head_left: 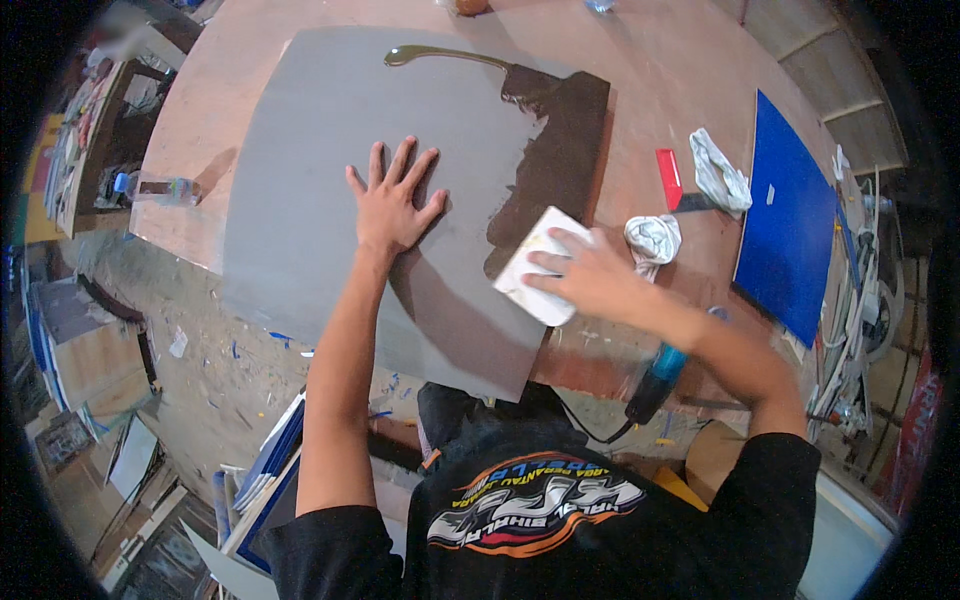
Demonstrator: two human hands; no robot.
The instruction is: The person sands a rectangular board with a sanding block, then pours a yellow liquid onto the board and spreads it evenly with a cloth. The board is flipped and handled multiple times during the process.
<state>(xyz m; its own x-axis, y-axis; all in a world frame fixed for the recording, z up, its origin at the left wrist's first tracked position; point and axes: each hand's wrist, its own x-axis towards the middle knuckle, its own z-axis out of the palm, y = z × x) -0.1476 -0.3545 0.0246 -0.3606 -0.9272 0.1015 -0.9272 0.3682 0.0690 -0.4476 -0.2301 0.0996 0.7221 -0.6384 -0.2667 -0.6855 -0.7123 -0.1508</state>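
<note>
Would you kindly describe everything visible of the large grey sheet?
The large grey sheet looks smooth, material unclear. It lies on the pinkish tabletop, with a dark wet patch at right and an olive streak near the far edge. The spread left hand rests on it; the right hand partly covers a white rectangular pad at the sheet's right edge.

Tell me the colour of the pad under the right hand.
The pad is mostly white; it shows best in the head view.

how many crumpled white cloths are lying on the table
2: an upper white cloth between the red strip and the blue panel, and a lower white cloth just right of the right hand. Any under the panels would be hidden.
</note>
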